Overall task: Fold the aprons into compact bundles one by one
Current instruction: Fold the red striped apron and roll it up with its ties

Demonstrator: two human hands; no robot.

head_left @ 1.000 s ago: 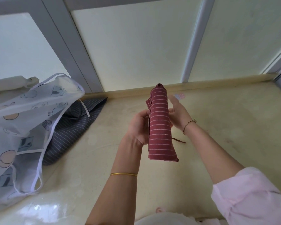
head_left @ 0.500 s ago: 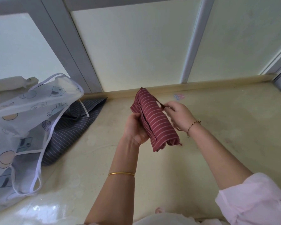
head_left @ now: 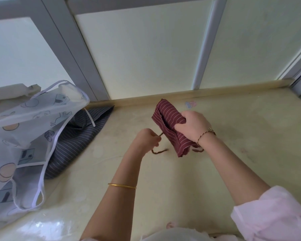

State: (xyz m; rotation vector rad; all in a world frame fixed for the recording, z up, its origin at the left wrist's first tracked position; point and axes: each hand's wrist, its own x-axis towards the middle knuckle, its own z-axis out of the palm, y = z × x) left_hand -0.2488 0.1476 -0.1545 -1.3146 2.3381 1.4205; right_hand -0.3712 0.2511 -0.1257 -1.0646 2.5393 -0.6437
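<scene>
Tying off the rolled red apron above the desk

The right hand (head_left: 192,126) is gripping the red striped apron (head_left: 170,129), rolled into a bundle and held just above the desk (head_left: 233,153), probably so the roll cannot spring open. The left hand (head_left: 147,139) is pinching the apron's tie string (head_left: 159,150) and drawing it sideways, seemingly to wind it round the bundle. The white printed apron (head_left: 24,133) and dark striped apron (head_left: 80,136) are lying piled at the left, unfolded, apparently awaiting their turn.

Home interior, window ledge (head_left: 233,153), frosted panes (head_left: 146,54), aprons (head_left: 24,136)
</scene>
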